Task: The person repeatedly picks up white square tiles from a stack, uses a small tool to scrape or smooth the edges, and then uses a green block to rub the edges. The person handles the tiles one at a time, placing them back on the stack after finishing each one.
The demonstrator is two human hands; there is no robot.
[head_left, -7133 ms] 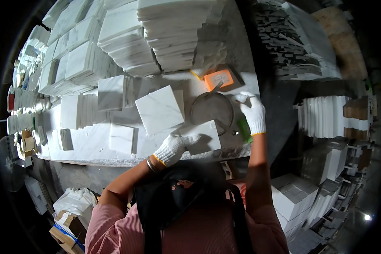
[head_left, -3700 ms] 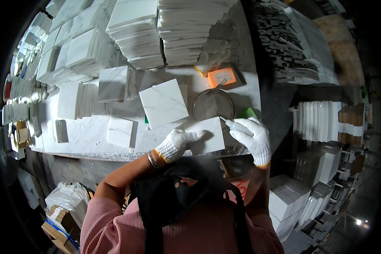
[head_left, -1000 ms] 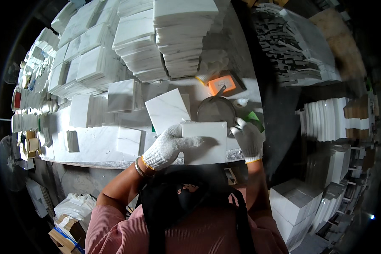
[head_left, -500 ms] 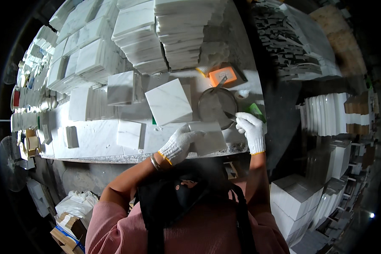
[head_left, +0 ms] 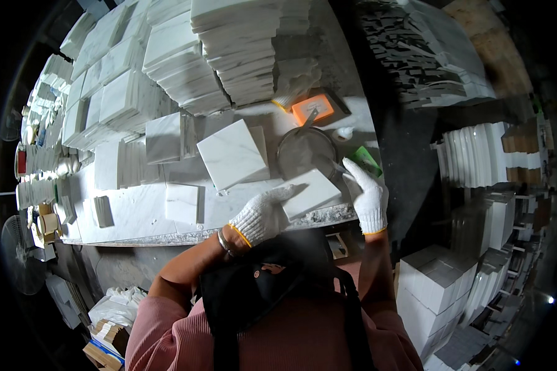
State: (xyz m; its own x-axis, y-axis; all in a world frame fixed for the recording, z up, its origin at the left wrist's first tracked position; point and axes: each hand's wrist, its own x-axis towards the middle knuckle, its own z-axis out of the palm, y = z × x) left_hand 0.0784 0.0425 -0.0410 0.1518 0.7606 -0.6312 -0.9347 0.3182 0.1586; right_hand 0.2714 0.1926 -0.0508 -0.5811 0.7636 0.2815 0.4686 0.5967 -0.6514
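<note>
Head view: left hand (head_left: 263, 213) clamps white tile (head_left: 314, 195), six o'clock of round dish (head_left: 296, 156); right hand (head_left: 366, 195), tile's three o'clock, pinches thin blade (head_left: 336, 166). Best hold tile steady, fingertips off its face.

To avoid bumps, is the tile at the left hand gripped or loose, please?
Gripped: the left hand holds the tile, thumb over its upper face.

Two gloved hands (head_left: 263, 213) (head_left: 366, 196), one held tile (head_left: 312, 195), two metal blades (head_left: 309, 120) (head_left: 337, 166), one round dish (head_left: 297, 154), one orange box (head_left: 312, 109), one green packet (head_left: 366, 162), one small white bottle (head_left: 343, 133), one loose glove (head_left: 288, 97), one bracelet (head_left: 225, 243), one fan (head_left: 20, 253), one table (head_left: 130, 226), plus tile stacks (head_left: 241, 55), too many overlapping to count exactly.
</note>
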